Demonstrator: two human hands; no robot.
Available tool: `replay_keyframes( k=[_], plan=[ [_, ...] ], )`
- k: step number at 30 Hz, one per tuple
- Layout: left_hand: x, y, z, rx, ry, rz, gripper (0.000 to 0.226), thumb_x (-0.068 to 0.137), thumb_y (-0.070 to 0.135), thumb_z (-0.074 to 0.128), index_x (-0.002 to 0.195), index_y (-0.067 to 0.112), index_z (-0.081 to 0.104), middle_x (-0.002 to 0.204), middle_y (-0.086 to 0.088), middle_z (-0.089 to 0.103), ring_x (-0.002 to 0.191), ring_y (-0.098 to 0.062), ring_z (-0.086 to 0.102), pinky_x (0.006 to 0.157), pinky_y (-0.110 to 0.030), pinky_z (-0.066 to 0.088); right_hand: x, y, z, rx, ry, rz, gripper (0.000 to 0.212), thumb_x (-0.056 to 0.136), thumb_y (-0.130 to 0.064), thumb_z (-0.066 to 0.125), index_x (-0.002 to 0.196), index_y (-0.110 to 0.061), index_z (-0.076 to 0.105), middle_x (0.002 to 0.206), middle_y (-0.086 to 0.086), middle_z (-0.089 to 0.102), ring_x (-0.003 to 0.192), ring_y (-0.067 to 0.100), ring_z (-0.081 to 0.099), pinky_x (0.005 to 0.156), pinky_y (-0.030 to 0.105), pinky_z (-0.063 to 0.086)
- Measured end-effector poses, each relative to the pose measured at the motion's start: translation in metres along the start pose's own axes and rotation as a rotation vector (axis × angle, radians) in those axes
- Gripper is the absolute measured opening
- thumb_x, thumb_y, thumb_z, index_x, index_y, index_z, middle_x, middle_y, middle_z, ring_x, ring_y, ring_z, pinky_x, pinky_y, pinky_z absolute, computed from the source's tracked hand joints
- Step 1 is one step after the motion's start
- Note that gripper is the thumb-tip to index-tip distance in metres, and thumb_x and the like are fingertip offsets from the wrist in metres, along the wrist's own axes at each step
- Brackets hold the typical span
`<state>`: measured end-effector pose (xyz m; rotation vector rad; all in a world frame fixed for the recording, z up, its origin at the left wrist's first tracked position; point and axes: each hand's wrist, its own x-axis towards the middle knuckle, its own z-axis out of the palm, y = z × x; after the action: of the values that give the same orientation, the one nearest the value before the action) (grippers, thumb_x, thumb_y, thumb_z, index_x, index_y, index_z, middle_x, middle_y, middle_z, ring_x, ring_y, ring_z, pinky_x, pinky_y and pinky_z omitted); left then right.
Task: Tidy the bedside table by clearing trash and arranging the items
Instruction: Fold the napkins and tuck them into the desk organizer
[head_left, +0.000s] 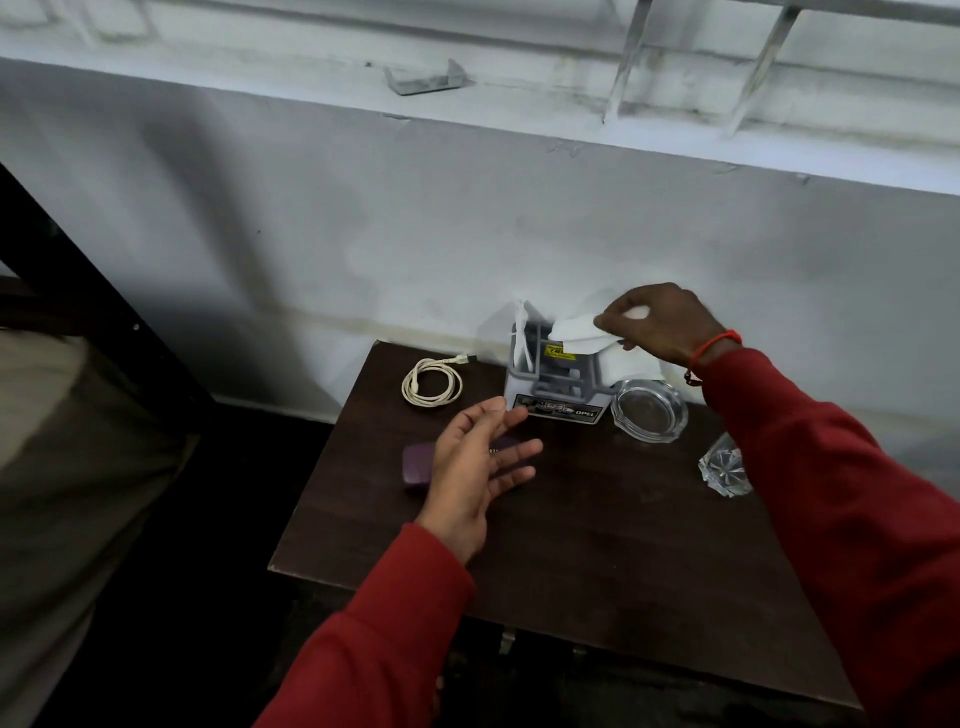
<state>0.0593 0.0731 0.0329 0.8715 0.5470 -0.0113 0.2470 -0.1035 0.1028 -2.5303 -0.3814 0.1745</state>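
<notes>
Left hand steadies, right hand tucks tissue into the organizer

Nearest the camera, the left hand (480, 457) hovers with fingers spread wide and holding nothing, just in front of the grey organizer (558, 379), likely ready to brace it. The right hand (657, 322) pinches a white tissue (576, 332) over the organizer's top (stowing or pulling it, I cannot tell). Left of the organizer lies a coiled cable (431, 382); in front-left, a purple case (421, 465) partly under the left hand; just right, a glass ashtray (649, 410).
</notes>
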Motion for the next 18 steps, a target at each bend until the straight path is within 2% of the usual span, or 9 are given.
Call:
replay_keyframes(
  k=[2, 4, 5, 8, 11, 14, 18],
  plan=[
    [-0.0002, 0.0005, -0.0002, 0.002, 0.002, -0.002, 0.015, 0.098, 0.027, 0.062, 0.113, 0.024, 0.063, 0.109, -0.002, 0.079, 0.081, -0.025, 0.077, 0.061, -0.031, 0.059, 0.0009, 0.0019, -0.0006, -0.097, -0.038, -0.048, 0.023, 0.082, -0.024, 0.074, 0.104, -0.019, 0.072, 0.094, 0.001, 0.072, 0.087, 0.022, 0.070, 0.072, 0.021, 0.044],
    [-0.0005, 0.0005, 0.0000, 0.003, 0.003, -0.004, 0.016, 0.099, 0.027, 0.062, 0.114, 0.024, 0.062, 0.110, -0.002, 0.079, 0.083, -0.026, 0.077, 0.062, -0.031, 0.059, 0.0015, 0.0026, -0.0018, -0.148, -0.047, -0.116, 0.035, 0.081, -0.006, 0.069, 0.113, -0.018, 0.068, 0.111, 0.007, 0.068, 0.090, 0.029, 0.065, 0.067, 0.020, 0.040],
    [-0.0006, 0.0006, 0.0001, 0.005, 0.004, -0.005, 0.016, 0.099, 0.027, 0.062, 0.114, 0.024, 0.062, 0.110, -0.002, 0.079, 0.084, -0.026, 0.076, 0.062, -0.031, 0.059, 0.0011, 0.0021, -0.0026, -0.150, -0.032, -0.137, 0.039, 0.080, -0.001, 0.067, 0.116, -0.017, 0.067, 0.114, 0.010, 0.067, 0.092, 0.031, 0.064, 0.069, 0.021, 0.041],
    [-0.0010, 0.0003, 0.0011, 0.007, 0.005, -0.006, 0.016, 0.099, 0.026, 0.062, 0.114, 0.024, 0.063, 0.111, -0.002, 0.078, 0.084, -0.026, 0.076, 0.063, -0.032, 0.058, 0.0019, 0.0006, -0.0044, -0.130, 0.067, -0.149, 0.034, 0.084, 0.003, 0.063, 0.113, -0.013, 0.069, 0.112, 0.013, 0.071, 0.094, 0.033, 0.067, 0.079, 0.027, 0.048],
    [-0.0013, 0.0007, 0.0013, 0.004, 0.004, -0.005, 0.015, 0.099, 0.026, 0.062, 0.113, 0.024, 0.063, 0.111, -0.003, 0.078, 0.082, -0.025, 0.076, 0.062, -0.031, 0.058, 0.0034, -0.0019, -0.0083, -0.070, 0.172, -0.155, 0.027, 0.085, 0.002, 0.063, 0.105, -0.011, 0.075, 0.107, 0.011, 0.074, 0.100, 0.028, 0.066, 0.080, 0.022, 0.043],
    [-0.0017, 0.0010, 0.0013, 0.005, 0.001, -0.005, 0.016, 0.099, 0.026, 0.062, 0.114, 0.023, 0.063, 0.111, -0.003, 0.078, 0.082, -0.025, 0.076, 0.062, -0.031, 0.058, 0.0048, -0.0037, -0.0099, 0.079, 0.227, -0.165, 0.023, 0.085, 0.001, 0.065, 0.102, -0.009, 0.076, 0.105, 0.012, 0.075, 0.101, 0.026, 0.067, 0.084, 0.022, 0.046],
    [-0.0027, 0.0015, 0.0020, 0.006, 0.005, -0.004, 0.018, 0.098, 0.026, 0.062, 0.116, 0.022, 0.063, 0.112, -0.003, 0.078, 0.081, -0.025, 0.076, 0.061, -0.031, 0.058, 0.0072, -0.0008, -0.0056, 0.137, 0.282, -0.217, 0.024, 0.085, 0.005, 0.061, 0.100, -0.007, 0.076, 0.106, 0.011, 0.074, 0.104, 0.026, 0.067, 0.092, 0.033, 0.050]
  ],
)
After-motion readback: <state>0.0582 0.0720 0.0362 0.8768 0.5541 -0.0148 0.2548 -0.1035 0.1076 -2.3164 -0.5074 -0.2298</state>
